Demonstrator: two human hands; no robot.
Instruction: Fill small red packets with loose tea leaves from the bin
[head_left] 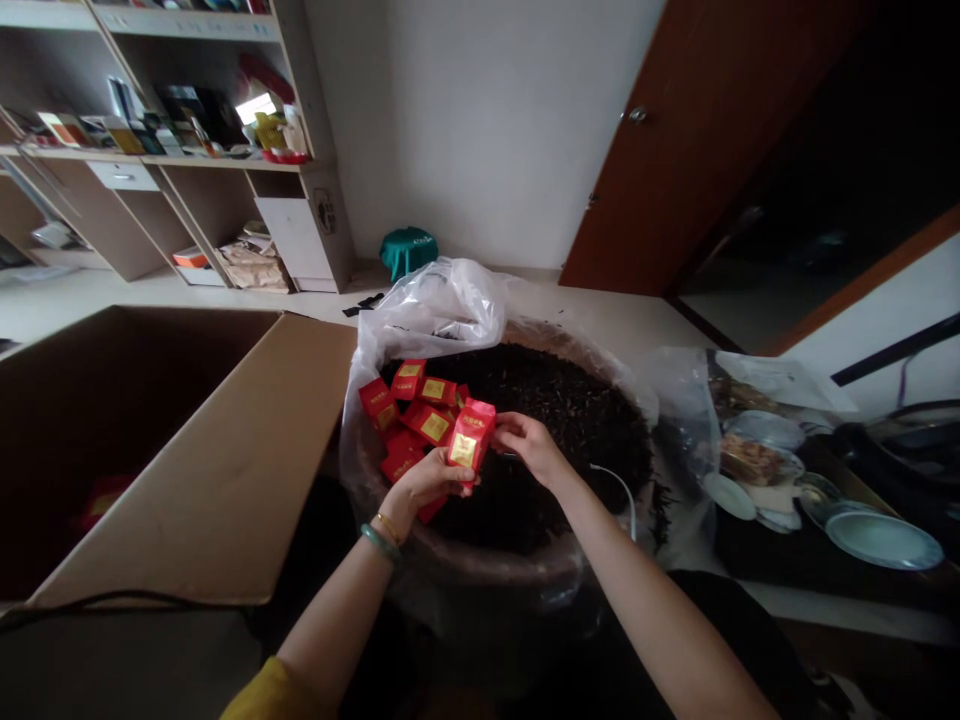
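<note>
A red packet (472,425) with a gold label stands upright in my left hand (431,478), thumb across its lower front. At its right edge is my right hand (529,445), fingers bent together against the packet's side. Both hands are above a wide round container lined with clear plastic (442,300), which holds dark loose leaves (577,420) that look like tea. Several more red packets (431,425) lie piled on the leaves at the left, partly behind my left hand. A thin white handle-like strip (630,500) sticks out of the leaves at the right.
An open cardboard box (217,450) stands at the left, with a red packet (105,500) inside. Bowls and lids (885,535) sit at the right beside a plastic bag (679,430). Behind are a green bin (409,250), shelves (225,165) and a brown door (667,130).
</note>
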